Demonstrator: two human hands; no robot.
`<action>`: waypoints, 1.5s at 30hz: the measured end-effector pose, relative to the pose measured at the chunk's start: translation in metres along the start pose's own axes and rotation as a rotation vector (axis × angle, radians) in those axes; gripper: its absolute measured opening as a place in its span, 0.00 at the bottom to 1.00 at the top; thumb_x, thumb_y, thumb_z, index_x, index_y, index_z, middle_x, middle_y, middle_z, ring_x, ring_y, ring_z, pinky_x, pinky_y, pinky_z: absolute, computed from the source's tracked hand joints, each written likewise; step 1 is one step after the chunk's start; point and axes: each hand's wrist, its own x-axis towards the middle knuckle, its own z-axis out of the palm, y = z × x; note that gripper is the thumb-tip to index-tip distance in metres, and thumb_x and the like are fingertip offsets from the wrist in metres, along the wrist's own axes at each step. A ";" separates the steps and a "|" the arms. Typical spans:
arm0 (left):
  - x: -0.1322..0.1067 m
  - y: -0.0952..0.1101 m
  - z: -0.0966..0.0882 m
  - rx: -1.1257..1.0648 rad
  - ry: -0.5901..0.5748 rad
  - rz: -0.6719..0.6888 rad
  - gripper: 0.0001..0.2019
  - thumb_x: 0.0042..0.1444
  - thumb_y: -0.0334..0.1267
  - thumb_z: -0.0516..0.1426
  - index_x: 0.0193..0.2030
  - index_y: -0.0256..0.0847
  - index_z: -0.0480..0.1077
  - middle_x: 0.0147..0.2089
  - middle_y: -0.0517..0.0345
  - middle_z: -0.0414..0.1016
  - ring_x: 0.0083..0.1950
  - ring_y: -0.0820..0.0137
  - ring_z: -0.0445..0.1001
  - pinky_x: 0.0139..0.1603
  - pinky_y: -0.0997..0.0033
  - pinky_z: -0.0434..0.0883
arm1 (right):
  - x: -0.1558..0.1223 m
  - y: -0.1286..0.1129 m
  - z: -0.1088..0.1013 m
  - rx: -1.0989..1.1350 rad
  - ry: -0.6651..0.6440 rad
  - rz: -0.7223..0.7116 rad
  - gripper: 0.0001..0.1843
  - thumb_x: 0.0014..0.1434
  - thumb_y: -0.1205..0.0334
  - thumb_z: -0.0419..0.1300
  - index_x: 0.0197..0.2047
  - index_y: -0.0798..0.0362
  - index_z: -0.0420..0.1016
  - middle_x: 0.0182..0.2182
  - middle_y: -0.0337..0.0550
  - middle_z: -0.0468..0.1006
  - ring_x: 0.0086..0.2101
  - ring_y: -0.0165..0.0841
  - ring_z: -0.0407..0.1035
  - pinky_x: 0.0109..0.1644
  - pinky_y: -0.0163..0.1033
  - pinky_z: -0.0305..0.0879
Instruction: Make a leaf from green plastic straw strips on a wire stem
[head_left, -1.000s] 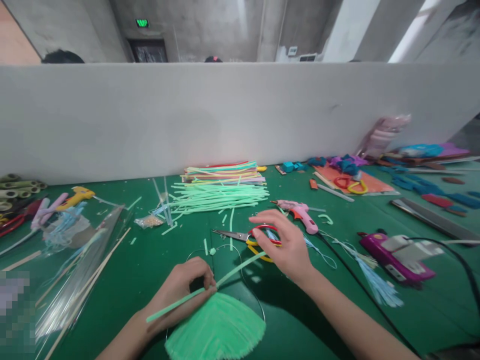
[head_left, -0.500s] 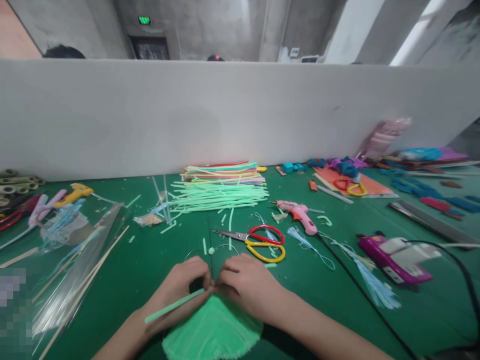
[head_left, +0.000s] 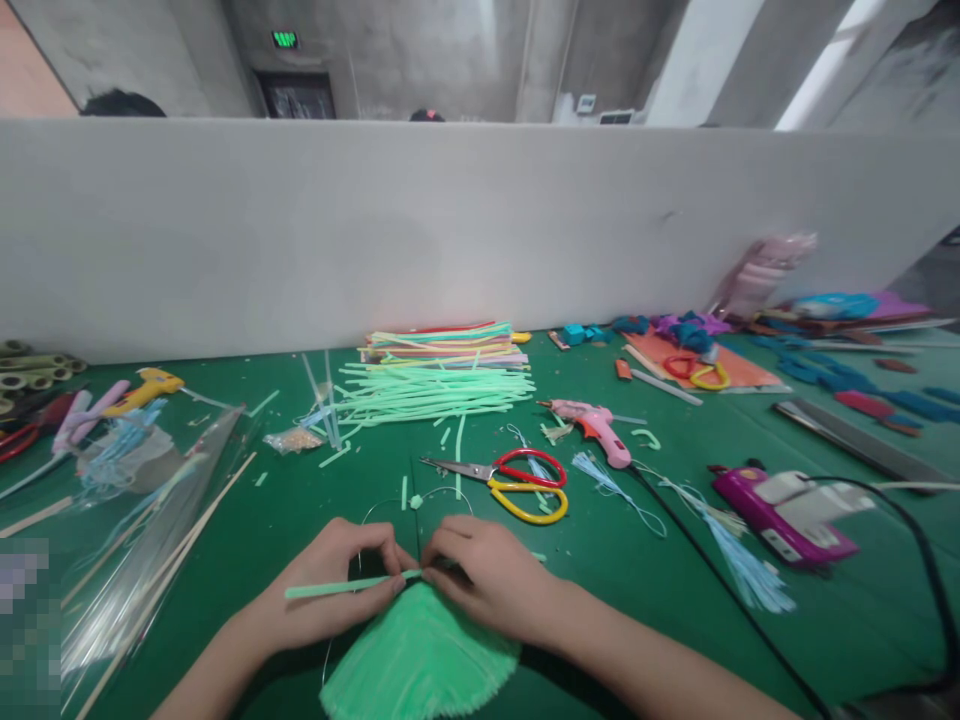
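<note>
A fan of light green strips (head_left: 420, 655) lies on the green table (head_left: 637, 600) near the front edge, inside a thin wire ring (head_left: 375, 508). My left hand (head_left: 319, 590) is closed in a pinch on a single green strip (head_left: 341, 586) that lies across the fan's tip. My right hand (head_left: 487, 580) is closed too, its fingertips pressed on the same strip where it meets the fan. Red and yellow scissors (head_left: 517, 482) lie just beyond my hands.
A heap of green strips (head_left: 431, 390) and a stack of coloured sheets (head_left: 442, 343) lie further back. A pink glue gun (head_left: 596, 425), a purple glue gun (head_left: 787, 505) with black cable, and blue tassels (head_left: 742, 565) sit right. Clear plastic wrap (head_left: 127, 540) lies left. A white partition (head_left: 480, 230) stands behind.
My right hand left the scissors and came back to the fan's tip, joining the left hand on the strip. The strip has tilted from slanting to nearly level.
</note>
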 end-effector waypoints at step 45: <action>-0.006 0.011 0.052 1.004 0.226 0.150 0.17 0.50 0.18 0.51 0.41 0.41 0.72 0.37 0.53 0.76 0.34 0.63 0.75 0.34 0.66 0.72 | 0.005 0.001 0.012 -0.216 0.117 0.012 0.08 0.61 0.61 0.56 0.31 0.54 0.69 0.32 0.41 0.71 0.33 0.32 0.61 0.35 0.39 0.49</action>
